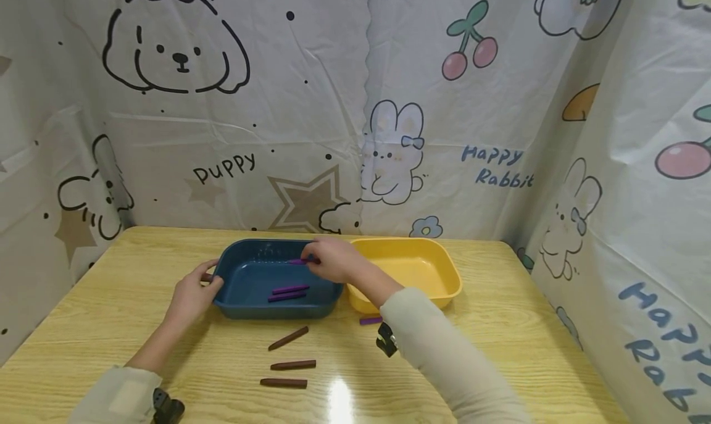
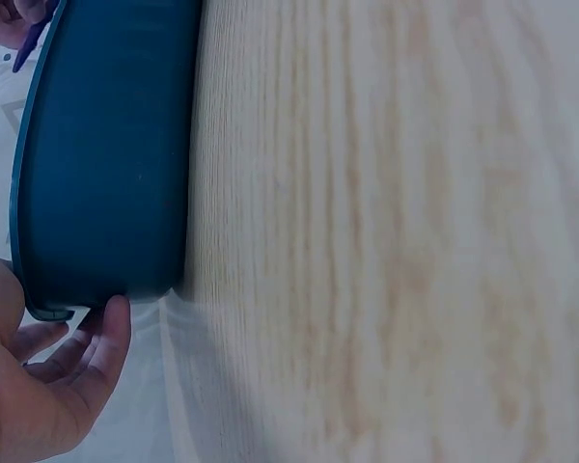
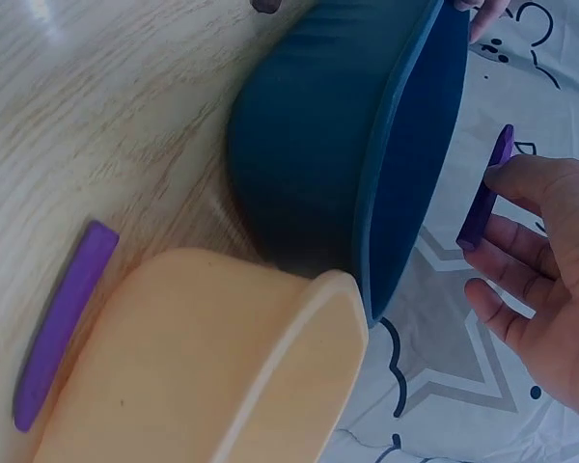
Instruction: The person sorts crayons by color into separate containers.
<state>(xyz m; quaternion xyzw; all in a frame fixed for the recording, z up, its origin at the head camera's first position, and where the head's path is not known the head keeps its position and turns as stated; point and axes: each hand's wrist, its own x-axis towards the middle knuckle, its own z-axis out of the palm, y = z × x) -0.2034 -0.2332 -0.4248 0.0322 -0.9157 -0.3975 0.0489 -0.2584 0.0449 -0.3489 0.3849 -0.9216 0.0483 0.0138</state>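
Note:
My right hand (image 1: 336, 260) pinches a purple crayon (image 3: 487, 188) between thumb and fingers, over the far right part of a blue bin (image 1: 278, 313). Inside that bin lie two more purple crayons (image 1: 291, 289), side by side. At the bin's left end, my left hand (image 1: 191, 294) grips the rim, thumb on one side and fingers on the other, as the left wrist view shows. A small brown piece (image 1: 207, 277) shows between its thumb and fingers; its kind is mostly hidden.
A yellow bin (image 1: 452, 288) stands against the blue bin's right side. Before it on the wooden table (image 1: 222, 374) lies a purple crayon (image 3: 63, 328), partly hidden by my right sleeve in the head view. Three brown crayons (image 1: 293, 365) lie nearer. A printed curtain (image 1: 311, 121) hangs behind.

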